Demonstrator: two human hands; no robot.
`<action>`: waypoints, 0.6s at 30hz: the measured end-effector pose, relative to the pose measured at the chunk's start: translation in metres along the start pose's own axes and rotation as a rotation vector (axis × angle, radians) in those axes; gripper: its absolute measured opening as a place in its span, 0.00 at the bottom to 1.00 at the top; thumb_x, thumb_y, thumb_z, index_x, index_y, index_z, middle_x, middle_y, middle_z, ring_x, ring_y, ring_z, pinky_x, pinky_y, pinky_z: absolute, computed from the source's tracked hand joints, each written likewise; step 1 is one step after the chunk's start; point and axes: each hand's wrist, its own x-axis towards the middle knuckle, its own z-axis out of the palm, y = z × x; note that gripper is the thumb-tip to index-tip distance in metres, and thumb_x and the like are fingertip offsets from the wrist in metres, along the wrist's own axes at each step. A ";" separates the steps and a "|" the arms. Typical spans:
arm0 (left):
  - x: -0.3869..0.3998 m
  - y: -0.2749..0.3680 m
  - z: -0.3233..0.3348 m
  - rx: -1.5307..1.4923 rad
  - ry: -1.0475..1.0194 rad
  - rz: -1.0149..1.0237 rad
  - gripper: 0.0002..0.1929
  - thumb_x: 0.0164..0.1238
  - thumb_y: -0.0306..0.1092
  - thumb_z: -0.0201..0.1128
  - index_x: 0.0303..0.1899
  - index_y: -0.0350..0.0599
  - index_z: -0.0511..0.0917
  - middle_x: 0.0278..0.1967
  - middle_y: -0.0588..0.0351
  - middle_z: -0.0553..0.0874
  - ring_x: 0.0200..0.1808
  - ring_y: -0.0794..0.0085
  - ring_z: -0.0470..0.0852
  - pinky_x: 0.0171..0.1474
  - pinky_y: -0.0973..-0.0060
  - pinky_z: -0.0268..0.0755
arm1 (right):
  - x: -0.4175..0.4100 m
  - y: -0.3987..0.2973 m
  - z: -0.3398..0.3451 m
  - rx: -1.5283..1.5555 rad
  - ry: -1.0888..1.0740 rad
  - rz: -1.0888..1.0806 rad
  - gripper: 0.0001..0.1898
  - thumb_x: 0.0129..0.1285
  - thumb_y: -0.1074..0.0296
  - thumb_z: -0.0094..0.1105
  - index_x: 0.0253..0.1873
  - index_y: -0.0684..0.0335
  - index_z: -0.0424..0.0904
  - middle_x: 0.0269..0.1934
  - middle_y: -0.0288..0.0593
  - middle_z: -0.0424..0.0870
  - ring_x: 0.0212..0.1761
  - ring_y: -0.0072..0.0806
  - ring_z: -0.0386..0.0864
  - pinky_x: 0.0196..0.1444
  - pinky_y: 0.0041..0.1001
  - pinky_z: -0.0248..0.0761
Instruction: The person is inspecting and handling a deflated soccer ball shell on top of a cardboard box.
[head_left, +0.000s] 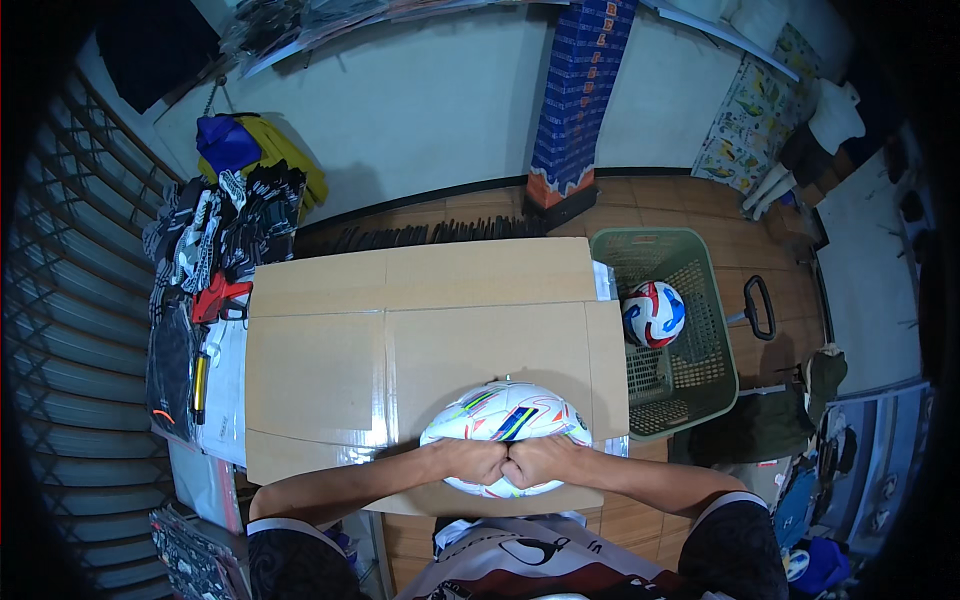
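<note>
A white football (517, 420) with blue, yellow-green and orange marks lies at the near edge of a flattened cardboard sheet (322, 360). Its upper surface is pushed in under my fists, so it looks soft and dented. My left hand (476, 459) is curled into a fist against the ball. Knuckles touching it, my right hand (536, 461) is likewise closed and bears on the ball. The spot under both fists is hidden.
To the right stands a green plastic basket (721, 337) with a red, white and blue ball (654, 315) inside. Left of the cardboard lie a red pistol-grip tool (217, 298), a yellow-and-black utility knife (199, 386) and a pile of dark patterned textiles (262, 214).
</note>
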 end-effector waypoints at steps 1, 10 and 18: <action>-0.001 0.001 0.000 -0.006 0.006 0.001 0.13 0.54 0.30 0.49 0.24 0.29 0.79 0.24 0.32 0.81 0.26 0.45 0.82 0.34 0.57 0.74 | 0.000 0.001 0.001 0.002 -0.001 -0.003 0.21 0.57 0.59 0.46 0.24 0.74 0.79 0.21 0.64 0.79 0.21 0.56 0.79 0.31 0.47 0.76; -0.002 0.002 -0.003 0.007 0.015 0.012 0.13 0.54 0.30 0.50 0.23 0.29 0.79 0.23 0.32 0.81 0.24 0.45 0.82 0.33 0.58 0.74 | -0.001 -0.004 -0.006 0.027 -0.024 0.007 0.21 0.57 0.59 0.46 0.25 0.74 0.79 0.23 0.65 0.79 0.23 0.56 0.80 0.33 0.46 0.77; 0.000 -0.004 0.003 -0.047 0.042 0.059 0.13 0.54 0.29 0.50 0.24 0.28 0.79 0.23 0.32 0.80 0.24 0.46 0.82 0.34 0.59 0.74 | -0.002 -0.006 -0.008 0.030 -0.023 0.008 0.21 0.58 0.59 0.46 0.25 0.75 0.80 0.22 0.65 0.79 0.23 0.56 0.80 0.34 0.45 0.76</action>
